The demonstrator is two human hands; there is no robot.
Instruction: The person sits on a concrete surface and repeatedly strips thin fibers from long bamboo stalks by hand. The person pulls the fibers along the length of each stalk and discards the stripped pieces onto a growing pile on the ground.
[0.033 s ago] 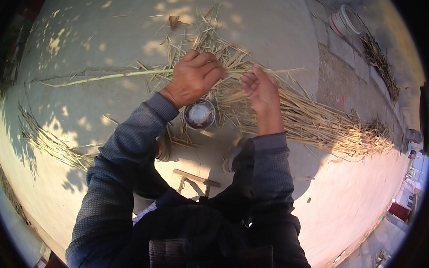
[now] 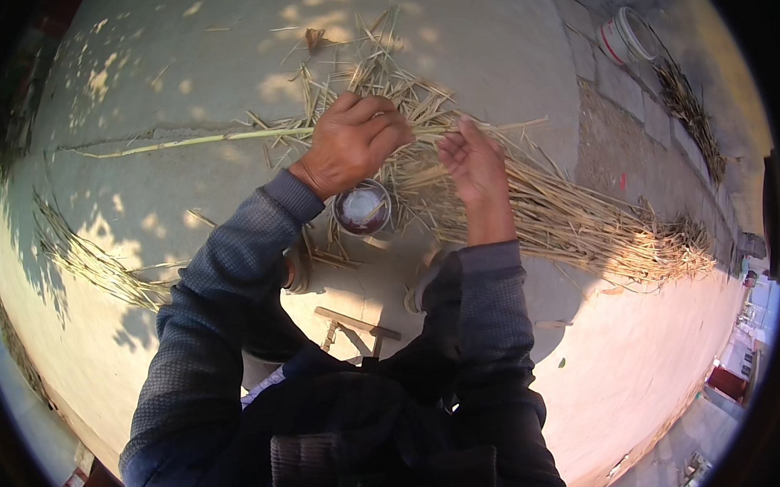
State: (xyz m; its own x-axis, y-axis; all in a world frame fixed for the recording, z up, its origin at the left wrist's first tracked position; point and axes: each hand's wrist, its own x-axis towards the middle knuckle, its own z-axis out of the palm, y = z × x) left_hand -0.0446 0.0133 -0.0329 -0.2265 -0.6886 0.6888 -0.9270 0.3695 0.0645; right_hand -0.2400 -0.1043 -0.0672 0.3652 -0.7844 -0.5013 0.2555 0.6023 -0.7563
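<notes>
And here's the left hand (image 2: 351, 145), just shy of twelve o'clock as the worker looks down, fingers curled tight around a greenish stalk (image 2: 185, 143). Lovely long piece, this: it runs from that fist out toward nine o'clock, thinning to a tip above the grey ground (image 2: 486, 48), with more straw stretching between the two hands. Over at two o'clock, the right hand (image 2: 476, 170), palm partly showing, fingers bent in toward the thumb right by the line of the straw; it's blurred, and I can't tell whether they're pinching it. A thin end (image 2: 528, 122) pokes out past that hand toward three.

Below the left fist, near the centre, sits a dark bowl (image 2: 347, 221) with something whitish inside. Loose straw (image 2: 383, 74) lies scattered up at twelve, a big bundle (image 2: 607, 230) fans out to three, and a smaller bundle (image 2: 99, 260) lies at nine. A wooden frame (image 2: 359, 321) stands at six, between the legs.

Any writing? Just the white bucket (image 2: 629, 37), tipped over toward two o'clock: red marking (image 2: 610, 42) on its side, too small for me to read. Dark stalks (image 2: 691, 121) lie beside it.
</notes>
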